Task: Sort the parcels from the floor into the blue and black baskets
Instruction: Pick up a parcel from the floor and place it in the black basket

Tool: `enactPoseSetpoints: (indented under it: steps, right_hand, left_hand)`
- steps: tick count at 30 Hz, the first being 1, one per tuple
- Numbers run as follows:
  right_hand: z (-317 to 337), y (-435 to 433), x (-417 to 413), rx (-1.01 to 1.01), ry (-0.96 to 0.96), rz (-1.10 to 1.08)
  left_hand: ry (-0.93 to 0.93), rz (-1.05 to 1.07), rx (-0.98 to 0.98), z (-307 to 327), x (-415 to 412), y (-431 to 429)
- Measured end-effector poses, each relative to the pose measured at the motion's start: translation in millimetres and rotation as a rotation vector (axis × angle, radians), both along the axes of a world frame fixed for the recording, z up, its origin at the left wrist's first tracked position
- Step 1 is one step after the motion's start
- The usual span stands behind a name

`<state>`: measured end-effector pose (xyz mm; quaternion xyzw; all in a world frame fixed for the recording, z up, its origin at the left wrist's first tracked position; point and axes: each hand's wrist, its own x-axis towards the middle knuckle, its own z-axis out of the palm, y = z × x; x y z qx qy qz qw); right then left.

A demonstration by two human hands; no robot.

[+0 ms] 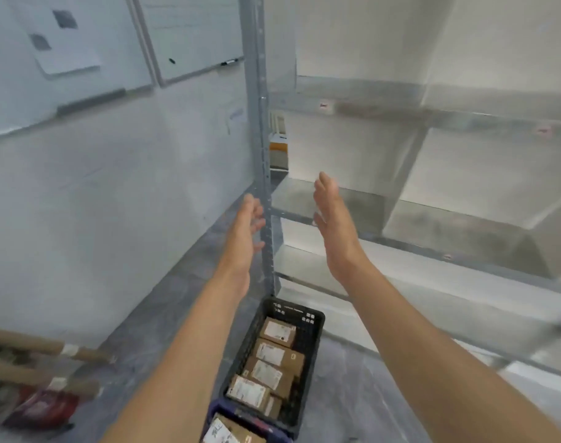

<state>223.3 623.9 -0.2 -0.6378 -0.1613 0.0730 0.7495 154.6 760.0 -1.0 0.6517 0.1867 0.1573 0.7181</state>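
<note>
A black basket stands on the floor at the foot of the shelf post, with several brown cardboard parcels lying in a row inside it. Just below it, at the bottom edge, the rim of a blue basket shows, with a labelled parcel in it. Both my arms are stretched forward, well above the baskets. My left hand is open with fingers spread, palm facing right. My right hand is open and flat, palm facing left. Neither hand holds anything.
A grey metal shelving unit fills the right side, its upright post between my hands. A small orange and white box sits on a shelf. Cardboard tubes and a red packet lie at lower left. Whiteboards hang on the wall.
</note>
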Motion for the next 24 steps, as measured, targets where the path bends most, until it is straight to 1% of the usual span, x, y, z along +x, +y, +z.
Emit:
enactPoseSetpoints:
  steps: [5,12,18,24]
  right_hand:
    - [13,-100,-12,0.029,-0.025,-0.25]
    - [12,-255,-44,0.038,-0.002,-0.575]
    - [-1,-394,-90,0.057,0.032,-0.843]
    - [-24,-539,-149,0.102,0.082,-1.029]
  left_hand:
    - [-0.033,-0.222,-0.008,20,29,-89]
    - [-0.006,-0.632,-0.001,20,39,-249]
    - [0.035,-0.878,0.014,11,25,-400]
    - [0.065,-1.108,0.035,-4,-10,-561]
